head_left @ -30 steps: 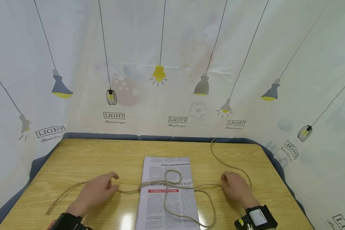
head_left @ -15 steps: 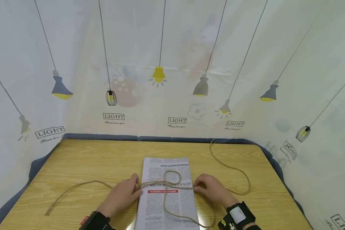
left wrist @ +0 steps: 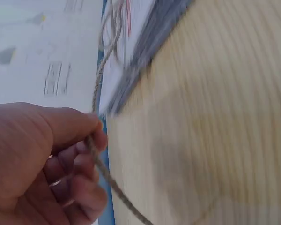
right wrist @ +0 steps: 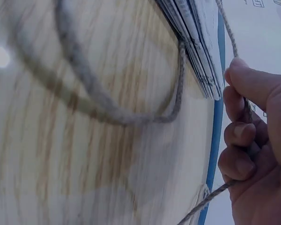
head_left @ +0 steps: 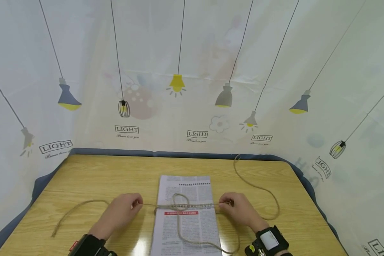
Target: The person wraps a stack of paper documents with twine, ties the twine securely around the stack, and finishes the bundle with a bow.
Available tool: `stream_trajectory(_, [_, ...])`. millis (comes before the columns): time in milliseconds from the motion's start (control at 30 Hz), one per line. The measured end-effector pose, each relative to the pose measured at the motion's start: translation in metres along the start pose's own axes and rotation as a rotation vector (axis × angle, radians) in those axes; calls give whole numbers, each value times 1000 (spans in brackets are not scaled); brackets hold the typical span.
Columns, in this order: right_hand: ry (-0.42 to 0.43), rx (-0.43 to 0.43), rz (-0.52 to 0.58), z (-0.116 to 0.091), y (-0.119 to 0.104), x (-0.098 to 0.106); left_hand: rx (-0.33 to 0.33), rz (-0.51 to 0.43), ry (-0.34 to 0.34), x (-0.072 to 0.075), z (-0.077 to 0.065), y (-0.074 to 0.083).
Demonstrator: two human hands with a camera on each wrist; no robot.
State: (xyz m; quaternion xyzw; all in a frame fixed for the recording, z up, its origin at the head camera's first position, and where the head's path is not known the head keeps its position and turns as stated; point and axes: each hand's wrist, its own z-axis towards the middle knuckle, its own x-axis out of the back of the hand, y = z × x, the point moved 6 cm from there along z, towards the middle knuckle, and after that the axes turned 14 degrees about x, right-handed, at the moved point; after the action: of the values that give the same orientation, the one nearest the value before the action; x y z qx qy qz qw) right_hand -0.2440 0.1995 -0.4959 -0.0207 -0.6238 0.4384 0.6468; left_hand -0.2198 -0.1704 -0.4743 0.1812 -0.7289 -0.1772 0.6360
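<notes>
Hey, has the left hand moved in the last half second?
Yes. The left hand has slid left along the table, away from the newspaper edge it was touching, pinching the twine.

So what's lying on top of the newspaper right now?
Twine crosses the newspaper side to side, with a loop above the red banner and a larger one trailing to its near end. The left hand and right hand pinch it off either edge. Under the paper is hidden.

left hand (head_left: 121,211), right hand (head_left: 240,210), fingers curled, pinching
</notes>
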Motion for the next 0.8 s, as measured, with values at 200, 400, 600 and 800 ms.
stream_trajectory(200, [19,-4,16,-5,4,4,141,127,94,26,0,-57])
stream_trajectory(400, [0,-18,26,-7,8,2,175,183,110,25,2,-80])
stream_trajectory(600, [-42,-41,20,-3,4,-3,-11,41,23,1,1,-36])
stream_trajectory(800, [-90,17,72,6,-11,-10,-157,-20,-80,-24,0,2])
